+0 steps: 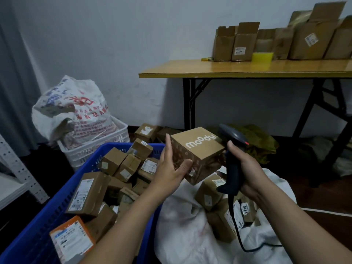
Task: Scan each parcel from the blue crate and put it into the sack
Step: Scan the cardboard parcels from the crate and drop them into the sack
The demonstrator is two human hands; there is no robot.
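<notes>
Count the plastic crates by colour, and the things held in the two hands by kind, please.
Blue crate: 1
White crate: 1
Moody parcel, in the left hand: 1
Barcode scanner, in the right hand: 1
Total: 4

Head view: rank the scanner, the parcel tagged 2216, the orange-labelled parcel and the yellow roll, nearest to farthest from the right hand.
1. The scanner, in the grip of the right hand.
2. The parcel tagged 2216, just below in the white sack.
3. The orange-labelled parcel, left in the blue crate.
4. The yellow roll, on the far table.
</notes>
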